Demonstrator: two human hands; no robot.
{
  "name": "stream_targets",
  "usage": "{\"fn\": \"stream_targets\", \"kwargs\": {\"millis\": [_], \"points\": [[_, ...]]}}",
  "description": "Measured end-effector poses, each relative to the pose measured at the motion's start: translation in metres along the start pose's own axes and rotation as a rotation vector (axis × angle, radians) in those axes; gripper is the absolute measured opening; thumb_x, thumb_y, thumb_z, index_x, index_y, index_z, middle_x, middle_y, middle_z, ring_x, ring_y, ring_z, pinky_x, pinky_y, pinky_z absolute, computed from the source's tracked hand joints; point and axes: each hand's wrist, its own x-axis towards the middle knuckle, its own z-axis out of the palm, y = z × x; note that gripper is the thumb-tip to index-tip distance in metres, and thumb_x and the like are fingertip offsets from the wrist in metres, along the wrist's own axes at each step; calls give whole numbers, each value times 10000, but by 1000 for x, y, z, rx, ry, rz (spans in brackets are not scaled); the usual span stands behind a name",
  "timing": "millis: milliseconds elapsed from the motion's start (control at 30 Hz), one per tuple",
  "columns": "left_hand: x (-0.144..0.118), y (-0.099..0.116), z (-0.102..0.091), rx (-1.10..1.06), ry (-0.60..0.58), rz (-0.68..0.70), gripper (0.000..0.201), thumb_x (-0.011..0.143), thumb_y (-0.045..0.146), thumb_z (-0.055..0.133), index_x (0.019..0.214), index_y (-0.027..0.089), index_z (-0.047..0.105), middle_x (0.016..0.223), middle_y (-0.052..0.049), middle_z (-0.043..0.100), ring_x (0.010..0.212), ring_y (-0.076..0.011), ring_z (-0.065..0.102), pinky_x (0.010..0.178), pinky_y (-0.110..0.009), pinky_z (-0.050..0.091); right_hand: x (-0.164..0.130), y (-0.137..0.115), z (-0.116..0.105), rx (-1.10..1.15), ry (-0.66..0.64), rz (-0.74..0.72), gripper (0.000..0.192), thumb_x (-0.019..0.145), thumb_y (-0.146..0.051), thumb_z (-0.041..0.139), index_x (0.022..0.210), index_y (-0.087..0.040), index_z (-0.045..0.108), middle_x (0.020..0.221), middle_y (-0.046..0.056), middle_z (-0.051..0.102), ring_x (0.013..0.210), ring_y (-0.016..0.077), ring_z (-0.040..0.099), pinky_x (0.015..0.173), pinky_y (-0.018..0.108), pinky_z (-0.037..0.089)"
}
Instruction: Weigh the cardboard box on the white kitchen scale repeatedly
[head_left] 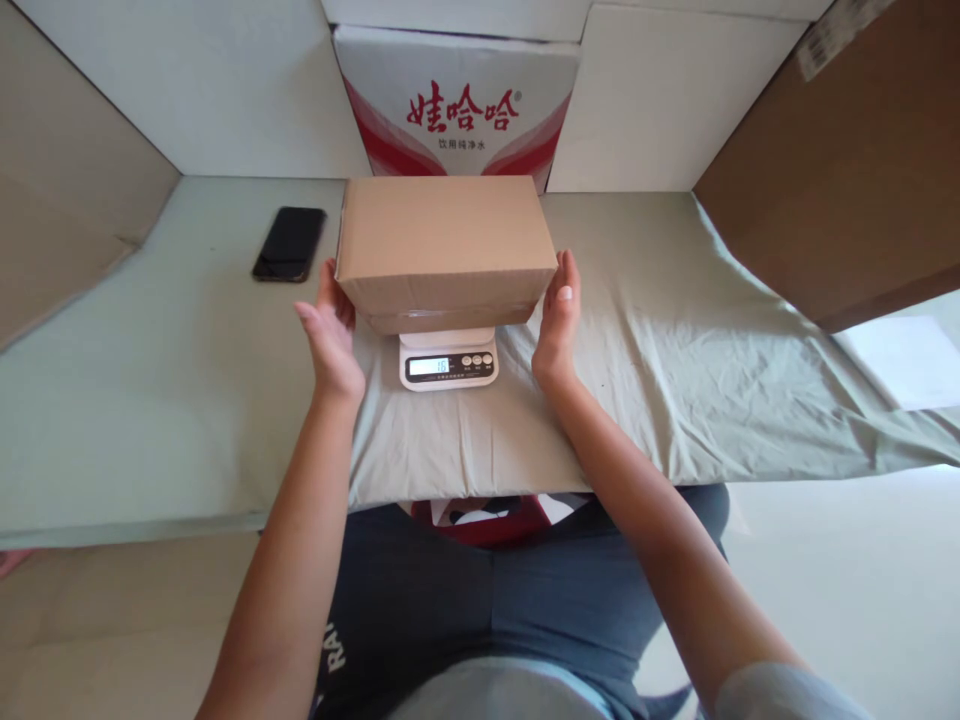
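A brown cardboard box (444, 245) rests on a small white kitchen scale (448, 358) whose lit display shows a reading. My left hand (331, 330) is flat beside the box's left end, fingers straight, at or just off the cardboard. My right hand (556, 318) stands the same way at the box's right end. Neither hand curls around the box; whether the palms touch it I cannot tell.
A black phone (289, 243) lies on the grey-green cloth (187, 380) at the left. A white carton with red print (457, 105) stands behind the box. Cardboard panels (840, 170) wall the right and left sides. My knees are under the table's front edge.
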Motion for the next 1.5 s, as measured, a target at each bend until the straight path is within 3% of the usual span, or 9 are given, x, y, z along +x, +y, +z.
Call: {"fn": "stream_targets", "kwargs": {"millis": [233, 433, 600, 800, 967, 1167, 1233, 1367, 1500], "points": [[15, -13, -8, 15, 122, -23, 1617, 752, 1368, 168, 1870, 282, 600, 2110, -180, 395, 1991, -436, 337, 1646, -610, 240, 3, 21, -4, -1, -21, -58, 973, 1075, -1038, 457, 1848, -451, 521, 2052, 48, 472, 2054, 408, 254, 1674, 810, 200], [23, -25, -23, 59, 0, 26, 1208, 872, 1321, 382, 1727, 552, 754, 2057, 65, 515, 2018, -416, 259, 1648, -678, 260, 6, 25, -6, 28, -70, -87, 878, 1106, -978, 480, 1790, -442, 613, 1972, 52, 598, 1985, 384, 421, 1672, 741, 270], [19, -20, -3, 48, 45, 57, 1352, 820, 1331, 450, 1778, 421, 736, 2032, -77, 565, 1976, -454, 379, 1627, -653, 352, 12, 31, -6, -25, -111, -74, 967, 1091, -1038, 419, 1811, -422, 610, 1971, 79, 597, 1946, 383, 476, 1646, 733, 321], [4, -1, 22, 12, 28, 85, 1351, 902, 1293, 403, 1705, 285, 808, 1868, -203, 720, 1898, -438, 533, 1580, -560, 434, 14, 34, 0, 17, -76, 24, 1073, 999, -1137, 470, 1773, -413, 637, 1962, 92, 603, 1952, 404, 455, 1643, 788, 299], [3, 2, 24, 9, 40, 70, 1285, 894, 1297, 436, 1662, 343, 824, 1841, -147, 748, 1933, -413, 474, 1589, -531, 407, 14, 34, 0, -32, -88, 18, 1112, 1006, -1149, 411, 1811, -405, 599, 1978, 92, 585, 1947, 405, 464, 1648, 765, 312], [8, -3, 20, 25, 53, 74, 1383, 992, 1256, 273, 1782, 219, 733, 1923, -201, 674, 1886, -423, 549, 1565, -574, 457, 15, 40, -2, -22, -109, -30, 1046, 1071, -1095, 380, 1821, -404, 612, 1945, 94, 622, 1927, 397, 497, 1640, 777, 319], [10, -9, 17, 49, 36, 99, 1289, 1069, 1194, 240, 1755, 239, 769, 1894, -152, 717, 1906, -410, 526, 1541, -588, 476, 16, 40, -2, -34, -122, -48, 1054, 1076, -1093, 368, 1824, -394, 616, 1933, 95, 634, 1919, 391, 507, 1641, 760, 322], [13, -20, 9, -2, -10, 132, 1081, 1095, 1150, 421, 1650, 332, 858, 1866, -72, 756, 1939, -417, 465, 1528, -624, 484, 17, 39, -2, -37, -110, -45, 1030, 1071, -1090, 398, 1798, -403, 646, 1906, 85, 663, 1898, 382, 536, 1639, 724, 343], [11, -15, 12, -14, 0, 115, 1176, 1076, 1185, 333, 1669, 310, 850, 1875, -99, 745, 1968, -412, 409, 1536, -631, 466, 16, 39, -2, -47, -106, -56, 1015, 1080, -1086, 363, 1793, -427, 656, 1863, 75, 693, 1900, 380, 530, 1639, 739, 332]]}}
